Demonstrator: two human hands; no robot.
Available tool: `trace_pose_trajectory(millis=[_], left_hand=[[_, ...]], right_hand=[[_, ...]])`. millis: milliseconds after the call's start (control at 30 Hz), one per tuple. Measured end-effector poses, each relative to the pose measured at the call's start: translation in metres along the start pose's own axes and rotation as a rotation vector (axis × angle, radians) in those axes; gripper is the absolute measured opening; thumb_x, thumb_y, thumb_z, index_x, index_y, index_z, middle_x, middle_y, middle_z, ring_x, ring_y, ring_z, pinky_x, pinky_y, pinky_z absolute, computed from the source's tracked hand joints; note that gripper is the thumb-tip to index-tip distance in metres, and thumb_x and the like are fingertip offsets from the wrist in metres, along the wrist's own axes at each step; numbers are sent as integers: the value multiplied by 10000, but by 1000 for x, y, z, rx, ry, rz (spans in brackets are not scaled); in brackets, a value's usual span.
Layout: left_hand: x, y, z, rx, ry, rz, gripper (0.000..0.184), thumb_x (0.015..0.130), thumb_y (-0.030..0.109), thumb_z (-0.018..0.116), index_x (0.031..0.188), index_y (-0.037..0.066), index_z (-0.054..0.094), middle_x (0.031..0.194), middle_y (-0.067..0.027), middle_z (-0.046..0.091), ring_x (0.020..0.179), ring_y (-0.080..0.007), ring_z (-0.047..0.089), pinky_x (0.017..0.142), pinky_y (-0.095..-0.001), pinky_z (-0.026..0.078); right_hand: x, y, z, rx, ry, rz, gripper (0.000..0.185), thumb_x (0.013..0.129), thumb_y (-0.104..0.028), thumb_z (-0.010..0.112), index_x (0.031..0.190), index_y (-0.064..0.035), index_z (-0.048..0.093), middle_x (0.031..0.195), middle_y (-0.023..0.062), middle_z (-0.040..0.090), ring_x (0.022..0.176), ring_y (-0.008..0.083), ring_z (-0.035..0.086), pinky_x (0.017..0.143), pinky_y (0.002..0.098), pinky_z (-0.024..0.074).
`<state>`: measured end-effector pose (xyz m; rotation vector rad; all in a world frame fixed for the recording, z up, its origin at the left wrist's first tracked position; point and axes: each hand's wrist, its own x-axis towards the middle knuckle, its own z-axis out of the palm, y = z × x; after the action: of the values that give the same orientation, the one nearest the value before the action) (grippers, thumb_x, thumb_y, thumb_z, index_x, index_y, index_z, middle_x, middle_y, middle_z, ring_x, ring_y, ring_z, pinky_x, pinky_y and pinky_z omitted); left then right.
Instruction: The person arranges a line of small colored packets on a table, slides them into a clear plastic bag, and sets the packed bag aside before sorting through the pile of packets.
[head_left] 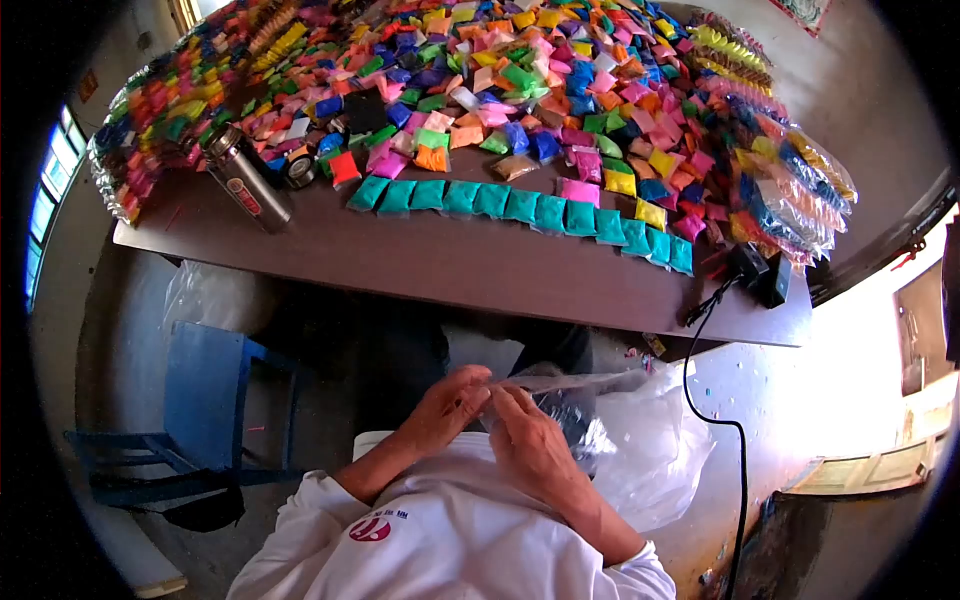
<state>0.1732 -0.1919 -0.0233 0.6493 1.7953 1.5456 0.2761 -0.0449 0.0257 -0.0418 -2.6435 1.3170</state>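
Note:
Over my lap, my left hand (447, 408) and my right hand (533, 440) are close together with their fingertips nearly meeting. Both are pinched at the edge of a large clear plastic bag (655, 455), which spreads out to the right and hangs down beside my leg. The bag looks thin and crumpled, and its mouth is hard to make out. Ahead of my hands, on the table (420, 255), lies a row of teal packets (520, 206) set side by side.
A big heap of small coloured packets (520, 80) covers the table's far part. A steel flask (246, 180) stands at the left. Strings of wrapped packets (800, 190) lie at the right, near a black adapter (760, 275) with a hanging cable (742, 450). A blue chair (205, 390) is at the left.

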Motion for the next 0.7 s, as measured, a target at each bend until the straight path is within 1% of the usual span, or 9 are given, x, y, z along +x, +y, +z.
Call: trace_pose_trajectory(millis=[100, 233, 300, 333, 400, 433, 500, 633, 700], left_hand=[[0, -20, -5, 153, -3, 94, 377, 1013, 297, 474, 1259, 16, 524, 1342, -168, 479, 1176, -268, 522, 1026, -352, 398], [-5, -22, 0, 234, 31, 49, 376, 1002, 326, 502, 1229, 29, 538, 1357, -178, 468, 1231, -275, 491, 1044, -369, 384], [-8, -15, -1, 298, 31, -21, 367, 992, 337, 523, 1182, 25, 562, 1371, -191, 456, 1272, -300, 467, 1061, -391, 367], [-8, -16, -2, 298, 33, -22, 367, 992, 337, 523, 1182, 25, 562, 1371, -191, 456, 1272, -300, 467, 1061, -391, 367], [-6, -20, -4, 473, 47, 89, 350, 995, 330, 510, 1156, 26, 576, 1379, -199, 449, 1286, -333, 459, 1066, -408, 361], [-5, -17, -5, 476, 50, 92, 350, 995, 330, 510, 1156, 26, 576, 1379, -199, 449, 1286, -333, 459, 1066, -408, 361], [-6, -11, -5, 476, 55, 116, 342, 1003, 320, 489, 1152, 25, 578, 1363, -201, 462, 1279, -351, 460, 1066, -402, 360], [-4, -23, -7, 372, 9, 161, 353, 1012, 319, 468, 1166, 21, 576, 1344, -201, 480, 1275, -341, 462, 1067, -396, 357], [-3, -31, -8, 349, -51, 159, 355, 1018, 311, 457, 1183, 19, 575, 1333, -195, 489, 1236, -314, 496, 1044, -380, 382]], right_hand=[[-2, 4, 4, 39, -58, 59, 420, 815, -19, 518, 1232, 24, 506, 1203, 248, 558, 1081, 416, 572, 911, 459, 482], [-4, 14, 13, -32, -108, 104, 483, 800, -34, 527, 1278, 19, 482, 1197, 244, 563, 1092, 415, 562, 920, 465, 473], [-4, 16, 15, -104, -81, 61, 424, 787, -47, 543, 1203, 21, 499, 1077, 243, 619, 1003, 412, 601, 857, 472, 495], [-4, 15, 15, -103, -83, 60, 424, 787, -47, 543, 1203, 21, 499, 1077, 243, 619, 1003, 412, 601, 857, 472, 495], [-3, 15, 14, -127, -232, 183, 290, 797, -60, 548, 1074, 18, 510, 923, 237, 652, 890, 415, 630, 790, 484, 509], [-1, 14, 14, -127, -231, 178, 290, 797, -60, 548, 1074, 18, 510, 923, 237, 652, 890, 415, 630, 790, 484, 509], [1, 9, 16, -151, -241, 238, 201, 811, -91, 559, 972, 8, 494, 848, 240, 657, 816, 423, 636, 732, 499, 508], [0, 10, 10, -33, -270, 188, 261, 824, -132, 580, 1021, 19, 501, 932, 263, 654, 892, 429, 628, 776, 494, 502], [5, 3, 2, -12, -367, 247, 376, 834, -186, 623, 1112, 33, 497, 1012, 271, 651, 973, 414, 634, 835, 454, 502]])
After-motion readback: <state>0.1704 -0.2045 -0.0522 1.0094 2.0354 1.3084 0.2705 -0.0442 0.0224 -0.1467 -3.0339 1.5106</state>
